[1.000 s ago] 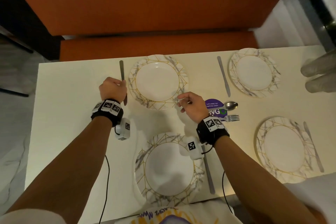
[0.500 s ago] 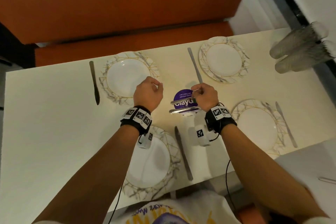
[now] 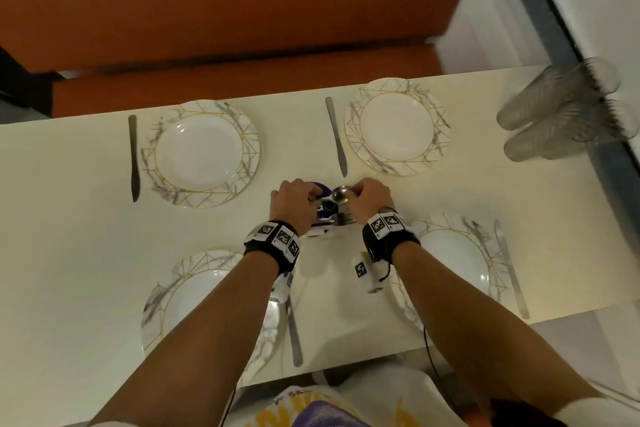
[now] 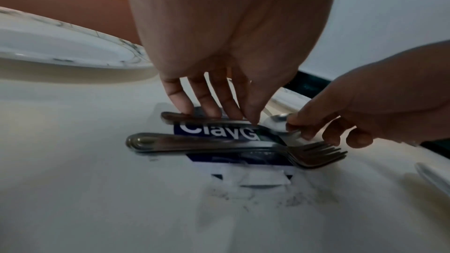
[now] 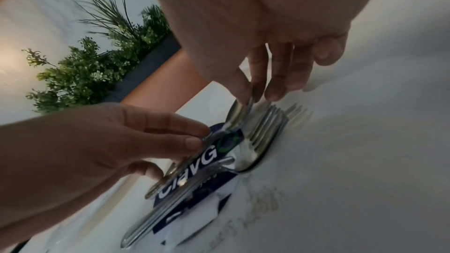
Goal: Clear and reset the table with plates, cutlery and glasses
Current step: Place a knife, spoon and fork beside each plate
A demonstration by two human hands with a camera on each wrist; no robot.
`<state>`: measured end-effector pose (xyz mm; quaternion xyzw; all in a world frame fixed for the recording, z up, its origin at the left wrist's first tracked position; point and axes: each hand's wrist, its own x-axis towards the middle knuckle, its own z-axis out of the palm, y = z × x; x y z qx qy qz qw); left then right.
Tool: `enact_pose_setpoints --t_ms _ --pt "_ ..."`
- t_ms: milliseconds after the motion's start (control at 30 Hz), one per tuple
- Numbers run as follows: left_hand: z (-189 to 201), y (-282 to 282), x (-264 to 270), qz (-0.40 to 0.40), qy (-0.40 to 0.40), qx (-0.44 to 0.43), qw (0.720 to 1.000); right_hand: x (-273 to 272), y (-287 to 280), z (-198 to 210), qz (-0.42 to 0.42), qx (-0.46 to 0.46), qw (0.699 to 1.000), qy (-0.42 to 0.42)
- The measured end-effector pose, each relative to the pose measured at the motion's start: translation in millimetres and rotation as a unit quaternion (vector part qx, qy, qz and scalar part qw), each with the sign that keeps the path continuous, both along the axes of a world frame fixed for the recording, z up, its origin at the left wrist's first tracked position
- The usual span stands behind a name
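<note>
At the table's centre a steel spoon [image 3: 341, 193] lies across a purple sticker [image 4: 219, 134]. My left hand [image 3: 298, 199] pinches the spoon's handle [image 4: 207, 121] between thumb and fingers. My right hand [image 3: 367, 198] pinches its bowl [image 5: 237, 114] with thumb and forefinger. Stacked forks [image 4: 219, 144] lie flat on the table just in front of the spoon, untouched. The marbled plates [image 3: 199, 152], [image 3: 396, 125], [image 3: 453, 263] each have a knife [image 3: 133, 156] beside them.
A fourth plate [image 3: 187, 302] and its knife [image 3: 293, 333] sit under my left forearm. Clear glasses [image 3: 561, 111] stand at the table's right end by the wall. An orange bench [image 3: 242, 80] runs along the far side. Plants [image 5: 97, 64] rise behind it.
My left hand left the knife by the far left plate and moved right to the centre cutlery. Both hands now hold the spoon; the right hand slid to its bowl.
</note>
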<state>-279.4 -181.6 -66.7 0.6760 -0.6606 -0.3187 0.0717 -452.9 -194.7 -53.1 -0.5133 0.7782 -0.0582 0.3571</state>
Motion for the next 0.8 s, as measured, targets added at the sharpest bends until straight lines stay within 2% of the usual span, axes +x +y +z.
enact_pose_setpoints --t_ms 100,167,267,367,467,533,700,800 --pt "2 -1 -7 0.006 -0.042 0.005 0.999 -7 -7 3 0.021 -0.003 0.999 -0.026" --pt "6 -2 -10 -0.001 -0.04 0.025 0.999 -10 -14 6 0.042 -0.024 0.998 -0.04" --pt "15 -7 -11 0.015 0.028 0.038 0.999 -11 -28 20 0.055 -0.086 0.993 -0.06" --pt "35 -10 -12 0.091 0.128 0.045 0.987 -8 -42 39 0.073 -0.139 0.984 -0.089" --pt "59 -8 -10 0.187 0.289 0.08 0.935 0 -49 58 0.045 -0.185 0.972 -0.137" --pt "72 -4 -6 0.235 0.366 0.095 0.896 8 -46 69 0.021 -0.206 0.964 -0.167" --pt "88 25 6 0.293 0.49 0.125 0.811 30 -14 76 -0.006 -0.154 0.969 -0.193" --pt "87 48 15 0.307 0.523 0.135 0.784 43 18 71 0.016 -0.136 0.969 -0.207"
